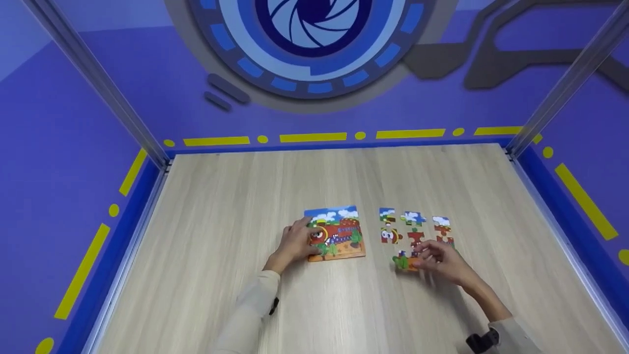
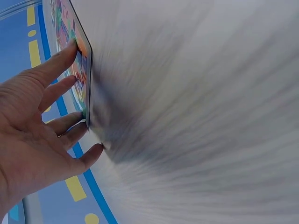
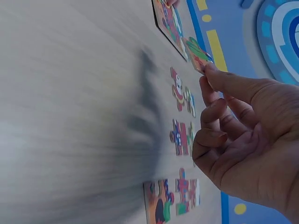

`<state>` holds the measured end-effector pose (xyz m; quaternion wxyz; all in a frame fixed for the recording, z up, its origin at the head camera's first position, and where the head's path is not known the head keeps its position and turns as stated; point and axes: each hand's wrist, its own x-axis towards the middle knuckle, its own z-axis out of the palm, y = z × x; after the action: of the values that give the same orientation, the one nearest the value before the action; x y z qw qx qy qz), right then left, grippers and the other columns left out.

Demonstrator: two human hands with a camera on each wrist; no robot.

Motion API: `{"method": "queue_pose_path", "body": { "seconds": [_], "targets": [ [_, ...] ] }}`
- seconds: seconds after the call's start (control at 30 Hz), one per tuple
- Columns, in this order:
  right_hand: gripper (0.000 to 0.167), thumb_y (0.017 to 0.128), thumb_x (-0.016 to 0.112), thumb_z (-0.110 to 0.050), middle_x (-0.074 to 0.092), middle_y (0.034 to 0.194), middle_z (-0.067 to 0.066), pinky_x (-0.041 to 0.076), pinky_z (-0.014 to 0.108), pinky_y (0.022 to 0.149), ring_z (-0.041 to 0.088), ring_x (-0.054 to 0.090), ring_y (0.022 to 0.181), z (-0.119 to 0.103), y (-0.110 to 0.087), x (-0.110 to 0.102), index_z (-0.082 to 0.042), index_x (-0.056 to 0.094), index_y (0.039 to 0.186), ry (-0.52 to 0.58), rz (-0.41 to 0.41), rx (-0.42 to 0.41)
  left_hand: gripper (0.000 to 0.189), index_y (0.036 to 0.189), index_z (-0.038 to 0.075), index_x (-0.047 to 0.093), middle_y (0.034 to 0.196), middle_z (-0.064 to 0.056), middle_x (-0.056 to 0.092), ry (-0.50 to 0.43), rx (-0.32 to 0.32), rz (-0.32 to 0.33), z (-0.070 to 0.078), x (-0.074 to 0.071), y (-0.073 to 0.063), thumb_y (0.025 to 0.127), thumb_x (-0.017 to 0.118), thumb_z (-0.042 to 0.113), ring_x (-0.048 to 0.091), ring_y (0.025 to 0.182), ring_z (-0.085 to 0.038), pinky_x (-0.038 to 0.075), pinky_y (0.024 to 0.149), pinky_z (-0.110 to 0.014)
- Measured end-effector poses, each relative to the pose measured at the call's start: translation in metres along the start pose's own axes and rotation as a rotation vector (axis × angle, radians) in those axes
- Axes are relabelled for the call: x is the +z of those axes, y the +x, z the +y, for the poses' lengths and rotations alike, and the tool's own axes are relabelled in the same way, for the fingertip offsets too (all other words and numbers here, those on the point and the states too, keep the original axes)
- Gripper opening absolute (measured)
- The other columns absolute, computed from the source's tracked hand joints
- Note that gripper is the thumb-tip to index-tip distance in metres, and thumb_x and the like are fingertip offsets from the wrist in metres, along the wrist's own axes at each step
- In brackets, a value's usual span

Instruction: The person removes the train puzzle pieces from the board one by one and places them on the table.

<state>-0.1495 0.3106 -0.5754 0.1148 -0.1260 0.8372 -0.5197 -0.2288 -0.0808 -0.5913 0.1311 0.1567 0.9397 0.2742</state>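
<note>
The square picture puzzle (image 1: 341,233), with a red train under a cloudy sky, lies on the table. My left hand (image 1: 296,239) rests on its left side with spread fingers; in the left wrist view its fingertips (image 2: 70,50) touch the surface and near edge. My right hand (image 1: 442,260) pinches a green and orange puzzle piece (image 3: 198,55) between thumb and index finger, holding it up off the table. Loose pieces lie apart from each other under and beyond this hand, among them one with a round eye (image 1: 389,236) and a sky piece (image 1: 413,218).
Another sky piece (image 1: 441,222) lies at the far right of the loose group. The wooden table (image 1: 236,196) is bounded by blue and purple panels (image 1: 275,118) at the back and both sides, with metal posts (image 1: 560,83) at the corners.
</note>
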Motion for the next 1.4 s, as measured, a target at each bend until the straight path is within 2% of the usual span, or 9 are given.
{"method": "queue_pose_path", "body": {
  "seconds": [0.17, 0.33, 0.6, 0.97, 1.23, 1.4],
  "targets": [
    [0.033, 0.092, 0.075, -0.01, 0.072, 0.096, 0.013, 0.052, 0.021, 0.071, 0.003, 0.066, 0.081, 0.006, -0.01, -0.006, 0.008, 0.063, 0.116, 0.038, -0.018, 0.104, 0.052, 0.133, 0.013, 0.069, 0.16, -0.022, 0.04, 0.015, 0.003, 0.009, 0.002, 0.001, -0.002, 0.085, 0.084, 0.024, 0.036, 0.148, -0.043, 0.028, 0.116, -0.063],
    [0.034, 0.092, 0.075, -0.012, 0.072, 0.095, 0.017, 0.05, 0.021, 0.068, 0.003, 0.064, 0.078, 0.009, -0.016, -0.008, 0.008, 0.063, 0.117, 0.019, -0.02, 0.139, 0.05, 0.131, 0.012, 0.07, 0.159, -0.022, 0.042, 0.011, 0.002, 0.018, 0.003, 0.0, -0.002, 0.085, 0.084, 0.024, 0.037, 0.148, -0.043, 0.028, 0.115, -0.065],
    [0.024, 0.092, 0.074, -0.008, 0.073, 0.089, 0.012, 0.045, 0.02, 0.059, 0.001, 0.055, 0.068, 0.016, -0.016, -0.01, 0.003, 0.066, 0.112, -0.141, 0.065, 0.132, 0.051, 0.133, 0.012, 0.069, 0.16, -0.021, 0.041, 0.016, -0.016, 0.02, 0.004, 0.0, -0.002, 0.085, 0.084, 0.024, 0.036, 0.148, -0.043, 0.028, 0.116, -0.064],
    [0.024, 0.088, 0.079, -0.012, 0.071, 0.082, 0.006, 0.043, 0.021, 0.056, 0.006, 0.053, 0.066, 0.018, -0.01, -0.005, -0.001, 0.071, 0.108, -0.31, 0.167, 0.205, 0.05, 0.132, 0.012, 0.07, 0.16, -0.021, 0.041, 0.017, -0.018, 0.02, 0.005, 0.0, -0.002, 0.086, 0.083, 0.025, 0.036, 0.149, -0.042, 0.028, 0.116, -0.063],
    [0.022, 0.088, 0.08, -0.018, 0.064, 0.076, 0.001, 0.038, 0.023, 0.052, 0.01, 0.051, 0.061, 0.014, -0.007, -0.004, -0.006, 0.073, 0.106, -0.432, 0.156, 0.228, 0.051, 0.133, 0.013, 0.069, 0.161, -0.02, 0.04, 0.02, -0.026, 0.014, 0.004, 0.002, -0.002, 0.085, 0.084, 0.025, 0.035, 0.149, -0.042, 0.028, 0.115, -0.063],
    [0.018, 0.088, 0.08, -0.018, 0.062, 0.077, 0.001, 0.038, 0.023, 0.052, 0.011, 0.051, 0.064, 0.013, -0.005, -0.003, -0.008, 0.075, 0.102, -0.458, 0.143, 0.239, 0.051, 0.133, 0.013, 0.069, 0.161, -0.02, 0.039, 0.009, -0.033, 0.018, 0.005, 0.002, -0.002, 0.086, 0.084, 0.026, 0.034, 0.15, -0.041, 0.026, 0.116, -0.062]
  ]
}}
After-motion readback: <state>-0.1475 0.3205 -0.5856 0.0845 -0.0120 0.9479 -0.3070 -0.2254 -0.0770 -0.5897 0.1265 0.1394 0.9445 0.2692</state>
